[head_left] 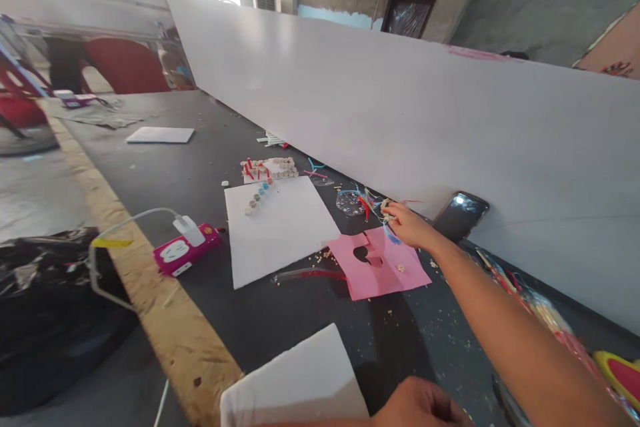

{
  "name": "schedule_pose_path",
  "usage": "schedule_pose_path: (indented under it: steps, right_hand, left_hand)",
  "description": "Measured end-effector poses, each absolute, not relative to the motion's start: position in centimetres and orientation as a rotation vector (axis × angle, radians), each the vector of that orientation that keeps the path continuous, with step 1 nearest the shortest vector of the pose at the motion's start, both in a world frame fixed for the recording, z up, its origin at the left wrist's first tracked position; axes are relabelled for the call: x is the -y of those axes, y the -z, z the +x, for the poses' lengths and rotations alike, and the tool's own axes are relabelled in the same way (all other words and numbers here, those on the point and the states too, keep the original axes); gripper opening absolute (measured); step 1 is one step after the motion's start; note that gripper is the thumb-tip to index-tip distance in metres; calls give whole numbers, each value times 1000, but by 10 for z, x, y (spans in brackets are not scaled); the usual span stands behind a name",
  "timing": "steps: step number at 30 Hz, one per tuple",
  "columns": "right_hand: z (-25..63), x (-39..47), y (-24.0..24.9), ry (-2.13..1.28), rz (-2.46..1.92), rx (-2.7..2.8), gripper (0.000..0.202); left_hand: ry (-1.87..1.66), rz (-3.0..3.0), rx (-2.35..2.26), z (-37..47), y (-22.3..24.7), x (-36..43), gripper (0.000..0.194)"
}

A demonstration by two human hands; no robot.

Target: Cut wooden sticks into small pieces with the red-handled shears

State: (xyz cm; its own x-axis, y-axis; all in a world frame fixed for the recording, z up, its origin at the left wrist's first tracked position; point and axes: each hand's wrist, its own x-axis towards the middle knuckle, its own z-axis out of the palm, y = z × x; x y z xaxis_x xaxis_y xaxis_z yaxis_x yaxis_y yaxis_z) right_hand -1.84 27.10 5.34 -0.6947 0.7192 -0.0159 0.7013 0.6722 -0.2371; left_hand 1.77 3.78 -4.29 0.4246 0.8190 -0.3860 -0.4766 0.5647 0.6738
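Note:
My right hand (407, 221) reaches to the base of the white partition. Its fingers are pinched together at a pile of craft bits, next to a small beige piece (385, 207); what they grip is too small to make out. Beside it lie a clear bag of small round pieces (350, 203) and a blue tuft (392, 235). Below the hand lies pink paper (400, 257) with a dark cut-out hole. My left hand (420, 405) is at the bottom edge, fingers curled and partly out of view, beside a white foam board (300, 380).
A larger white board (275, 240) carries a row of small paint pots (260, 193). Behind it stands a piece edged with wooden discs (280, 167). A phone (460, 215) leans on the partition (400, 113). A magenta power strip (187, 250) with a charger lies left, near a black bag (55, 327).

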Motion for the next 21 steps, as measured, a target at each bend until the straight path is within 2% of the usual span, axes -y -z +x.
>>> schedule_pose_path:
  steps: [6,8,10,17,21]
  right_hand:
    - [76,-162,-81,-652,-1225,2813,37]
    - [103,-120,-79,-894,-1365,2668,37]
    - [124,-85,-73,-997,-1471,2518,36]
    - [164,-19,-42,-1016,-1562,2140,27]
    - [189,-7,-38,-868,-1660,2039,28]
  left_hand:
    - [-926,459,-658,8,13,-32,51]
    - [-983,467,-657,6,7,-29,45]
    - [-1011,489,-673,5,4,-25,39]
    - [-838,692,-690,8,8,-11,32]
    - [-895,710,-738,5,7,-12,25]
